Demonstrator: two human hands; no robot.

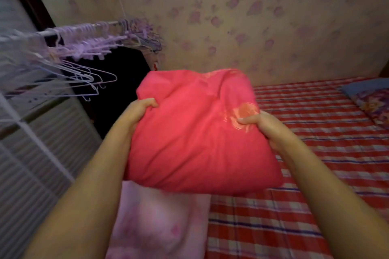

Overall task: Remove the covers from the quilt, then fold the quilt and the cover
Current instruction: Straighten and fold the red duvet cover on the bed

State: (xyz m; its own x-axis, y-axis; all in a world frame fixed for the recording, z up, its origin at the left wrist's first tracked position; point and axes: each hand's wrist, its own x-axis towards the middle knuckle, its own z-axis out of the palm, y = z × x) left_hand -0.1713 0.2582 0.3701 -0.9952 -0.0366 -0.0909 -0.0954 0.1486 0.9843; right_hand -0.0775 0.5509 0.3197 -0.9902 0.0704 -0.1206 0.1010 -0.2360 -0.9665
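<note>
Evidently the folding is largely done: a thick red folded bundle [195,132], puffy enough that I take it for the quilt, though it could be the cover, is held up in the air over the near corner of the bed [315,174]. The left hand [141,109] grips its left edge, fingers curled over the top. The right hand [261,124] clamps the right edge, thumb on top beside a pale orange motif; its fingers are hidden underneath. Below the bundle, a paler pink folded cloth [160,223] lies on the bed's near left corner, blurred, so I cannot tell which piece it is.

The bundle looks soft, light for its bulk and a little sheeny, so it may slide and its layers could spring open. Holding it at two opposite edges with fingers beneath, as now, seems the safest way; a one-sided pinch would likely let it unfold. A pillow [372,101] lies at the bed's far right, and purple hangers [84,48] crowd a rail on the left.
</note>
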